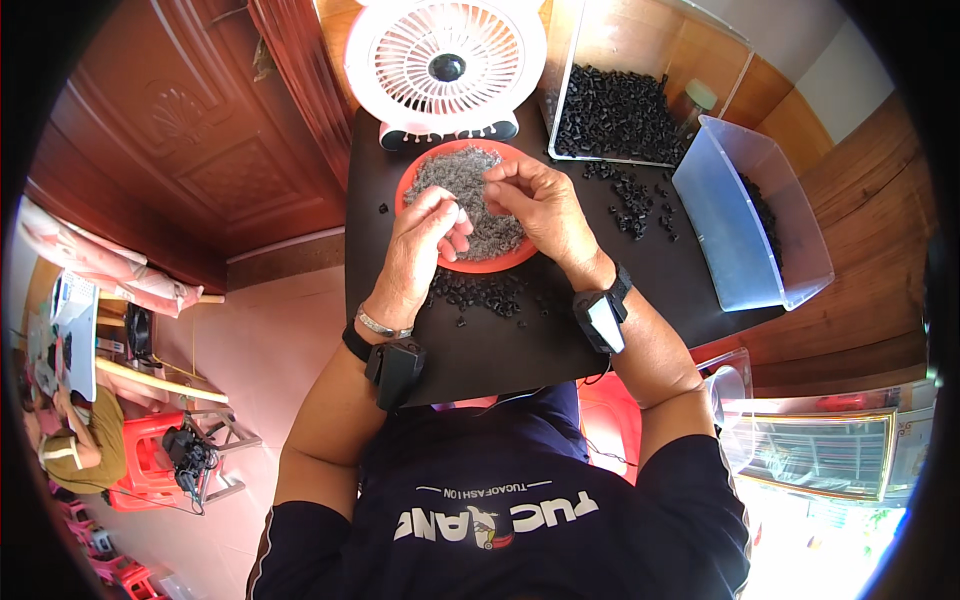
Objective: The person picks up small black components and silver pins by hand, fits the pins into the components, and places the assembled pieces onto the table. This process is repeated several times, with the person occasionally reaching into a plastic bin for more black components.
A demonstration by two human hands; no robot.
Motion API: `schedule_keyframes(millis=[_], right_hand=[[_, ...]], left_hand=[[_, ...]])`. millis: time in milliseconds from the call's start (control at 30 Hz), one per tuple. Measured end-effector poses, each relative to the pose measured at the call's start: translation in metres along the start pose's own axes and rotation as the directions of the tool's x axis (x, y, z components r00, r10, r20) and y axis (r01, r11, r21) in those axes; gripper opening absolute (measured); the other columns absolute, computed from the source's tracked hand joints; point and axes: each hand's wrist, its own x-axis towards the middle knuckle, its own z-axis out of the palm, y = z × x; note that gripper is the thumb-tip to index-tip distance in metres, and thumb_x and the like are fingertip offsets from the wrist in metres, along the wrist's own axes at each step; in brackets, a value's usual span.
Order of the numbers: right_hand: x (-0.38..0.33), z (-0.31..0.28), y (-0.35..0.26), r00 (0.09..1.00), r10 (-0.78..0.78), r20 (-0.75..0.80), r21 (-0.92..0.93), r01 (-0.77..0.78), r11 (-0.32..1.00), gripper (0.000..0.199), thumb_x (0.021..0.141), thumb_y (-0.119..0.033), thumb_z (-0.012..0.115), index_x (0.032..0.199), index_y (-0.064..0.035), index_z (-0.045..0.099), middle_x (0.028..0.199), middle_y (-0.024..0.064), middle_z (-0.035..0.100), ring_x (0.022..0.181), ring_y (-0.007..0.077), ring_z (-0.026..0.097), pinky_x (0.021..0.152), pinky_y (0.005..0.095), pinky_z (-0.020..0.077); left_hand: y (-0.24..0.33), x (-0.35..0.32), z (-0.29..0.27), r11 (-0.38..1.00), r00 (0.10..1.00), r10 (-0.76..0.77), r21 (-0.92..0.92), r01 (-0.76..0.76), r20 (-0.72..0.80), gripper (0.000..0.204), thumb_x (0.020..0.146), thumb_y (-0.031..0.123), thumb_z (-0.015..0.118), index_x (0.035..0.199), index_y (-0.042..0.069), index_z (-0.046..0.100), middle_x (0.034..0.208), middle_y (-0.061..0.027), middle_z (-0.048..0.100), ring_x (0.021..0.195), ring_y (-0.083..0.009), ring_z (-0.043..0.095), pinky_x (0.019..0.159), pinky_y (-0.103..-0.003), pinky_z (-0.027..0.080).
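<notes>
Just below a worker's left hand [425, 225] and right hand [545, 210], grey bits [450, 175] fill a red bowl [490, 265], likely set there for short reach; the fingers [510, 170] look pinched, any grip too small to tell. Black pieces [480, 290] lie behind the fingers, between the wrists.

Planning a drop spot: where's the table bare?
Bare: dark table between loose black pieces and its near edge; another between right wrist device and blue bin. Crowded: red bowl with left hand and right hand over it, fan behind, scattered pieces by clear bin.
</notes>
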Motion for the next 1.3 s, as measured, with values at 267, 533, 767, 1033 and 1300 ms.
schedule_keyframes(millis=[267, 533, 767, 1033, 1300], right_hand=[[-0.004, 0.004, -0.010, 0.998, 0.007, 0.062, 0.166, -0.017, 0.986, 0.007, 0.093, -0.008, 0.057, 0.099, -0.0036, 0.057, 0.077, -0.0004, 0.059, 0.067, 0.0059, 0.056, 0.060, 0.0208, 0.0475], [-0.008, 0.008, -0.012, 0.978, 0.047, 0.203, 0.024, -0.053, 0.998, 0.007, 0.095, -0.008, 0.055, 0.101, -0.0047, 0.055, 0.081, -0.0034, 0.056, 0.071, 0.0031, 0.052, 0.061, 0.0181, 0.0428], [-0.011, 0.009, -0.014, 0.960, -0.018, 0.278, 0.165, -0.029, 0.986, 0.011, 0.093, -0.005, 0.056, 0.104, -0.0043, 0.053, 0.086, -0.0019, 0.057, 0.078, 0.0052, 0.054, 0.070, 0.0199, 0.0446], [-0.009, 0.006, -0.012, 0.967, -0.001, 0.256, 0.088, -0.022, 0.996, 0.014, 0.091, -0.003, 0.057, 0.104, -0.0036, 0.053, 0.088, -0.0007, 0.059, 0.081, 0.0058, 0.056, 0.072, 0.0207, 0.0457], [-0.009, 0.007, -0.013, 0.943, 0.184, 0.279, 0.042, -0.203, 0.978, 0.028, 0.097, -0.026, 0.054, 0.085, -0.0022, 0.062, 0.070, -0.0012, 0.056, 0.061, 0.0068, 0.049, 0.053, 0.0225, 0.0417]], left_hand=[[-0.005, 0.001, 0.007, 0.976, 0.989, 0.124, 0.168, -0.137, 0.082, 0.019, 0.097, 0.021, 0.049, 0.091, 0.004, 0.055, 0.084, -0.0007, 0.054, 0.073, -0.0103, 0.053, 0.063, -0.023, 0.042], [-0.007, -0.002, 0.011, 0.849, 0.936, 0.312, 0.395, -0.351, 0.162, 0.014, 0.094, 0.014, 0.051, 0.088, 0.002, 0.055, 0.081, -0.0013, 0.052, 0.068, -0.0092, 0.048, 0.062, -0.024, 0.041], [0.006, -0.004, 0.005, 0.999, 0.997, -0.051, 0.015, 0.050, 0.061, 0.022, 0.094, 0.023, 0.048, 0.085, 0.005, 0.056, 0.076, 0.0003, 0.055, 0.066, -0.0081, 0.054, 0.061, -0.021, 0.041], [0.002, -0.002, 0.006, 1.000, 0.998, 0.022, -0.012, -0.022, 0.063, 0.021, 0.096, 0.023, 0.049, 0.084, 0.007, 0.056, 0.075, 0.0009, 0.054, 0.068, -0.0072, 0.052, 0.061, -0.021, 0.040], [0.003, -0.002, 0.010, 0.988, 0.988, 0.154, 0.019, -0.155, 0.021, 0.021, 0.096, 0.021, 0.049, 0.087, 0.005, 0.057, 0.075, 0.0002, 0.055, 0.069, -0.0079, 0.052, 0.064, -0.022, 0.042]])
